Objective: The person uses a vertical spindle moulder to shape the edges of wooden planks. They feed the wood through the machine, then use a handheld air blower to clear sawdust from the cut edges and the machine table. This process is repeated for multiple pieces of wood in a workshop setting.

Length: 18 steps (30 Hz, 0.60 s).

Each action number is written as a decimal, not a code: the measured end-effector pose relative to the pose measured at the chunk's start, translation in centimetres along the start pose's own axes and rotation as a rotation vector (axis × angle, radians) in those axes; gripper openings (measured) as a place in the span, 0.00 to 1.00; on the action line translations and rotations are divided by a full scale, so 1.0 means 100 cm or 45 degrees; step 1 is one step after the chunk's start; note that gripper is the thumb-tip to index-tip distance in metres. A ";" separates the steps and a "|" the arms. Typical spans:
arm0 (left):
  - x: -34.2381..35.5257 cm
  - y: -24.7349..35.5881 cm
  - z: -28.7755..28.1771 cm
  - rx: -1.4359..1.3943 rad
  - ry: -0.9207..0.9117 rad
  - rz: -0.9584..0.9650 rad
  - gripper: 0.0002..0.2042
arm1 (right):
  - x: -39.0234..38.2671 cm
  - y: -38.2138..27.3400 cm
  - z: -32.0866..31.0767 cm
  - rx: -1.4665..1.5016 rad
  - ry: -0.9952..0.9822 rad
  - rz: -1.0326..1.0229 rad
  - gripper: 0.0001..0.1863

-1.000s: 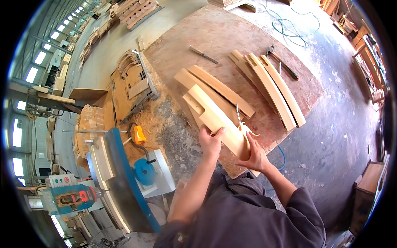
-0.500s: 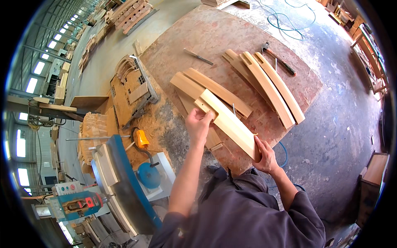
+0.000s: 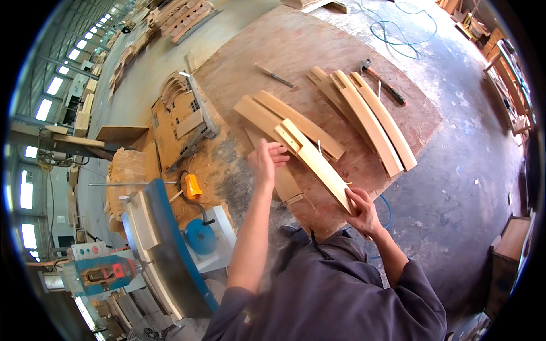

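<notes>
The right hand (image 3: 363, 213) is closed around the near end of the slat (image 3: 319, 169), which slants over the worktop (image 3: 318, 48) by its near corner. The left hand (image 3: 266, 162) has its fingers loosely spread, just beside the notched far end and seemingly off it — so one hand appears to bear the load. Should the right grip loosen or the wrist roll, that unsupported far end could dip and knock the left slats (image 3: 307, 122) beneath, denting an edge. A slim rod (image 3: 319, 148), too small to identify, stands close by; a sideways swing could scrape against it. Farther out, the right slats (image 3: 369, 122) lie toward the right edge, near the hammer (image 3: 387, 85) — only a wide sweep would likely disturb those.
</notes>
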State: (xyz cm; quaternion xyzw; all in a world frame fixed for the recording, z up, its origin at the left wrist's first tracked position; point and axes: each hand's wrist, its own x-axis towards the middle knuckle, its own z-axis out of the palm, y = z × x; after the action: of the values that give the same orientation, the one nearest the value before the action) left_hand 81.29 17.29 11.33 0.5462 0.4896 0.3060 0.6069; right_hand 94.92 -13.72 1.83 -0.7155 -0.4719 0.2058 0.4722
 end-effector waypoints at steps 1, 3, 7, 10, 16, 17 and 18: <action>-0.002 -0.007 -0.002 -0.096 -0.028 -0.011 0.25 | 0.003 0.000 0.004 -0.017 0.050 0.026 0.41; -0.023 -0.019 0.001 0.082 -0.072 -0.001 0.21 | 0.019 0.018 0.019 -0.195 0.219 0.193 0.35; -0.065 -0.074 -0.024 0.237 -0.171 -0.026 0.12 | 0.079 0.036 0.021 -0.646 0.279 0.227 0.34; -0.096 -0.112 -0.049 0.350 -0.184 -0.051 0.12 | 0.125 0.074 0.024 -1.088 0.471 0.078 0.28; -0.185 -0.200 -0.135 0.309 0.059 -0.270 0.12 | 0.190 0.040 0.058 -0.649 -0.025 -0.102 0.06; -0.198 -0.218 -0.141 0.264 0.137 -0.270 0.11 | 0.204 0.045 0.076 -0.698 -0.011 -0.241 0.05; -0.218 -0.226 -0.149 0.226 0.272 -0.285 0.11 | 0.211 0.052 0.086 -0.700 -0.129 -0.247 0.10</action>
State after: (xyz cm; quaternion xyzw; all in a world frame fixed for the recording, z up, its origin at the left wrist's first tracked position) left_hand 56.52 -1.96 -3.60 0.5041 0.6340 0.2485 0.5313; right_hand 100.91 8.20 -3.54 -0.7569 -0.5991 0.0597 0.2541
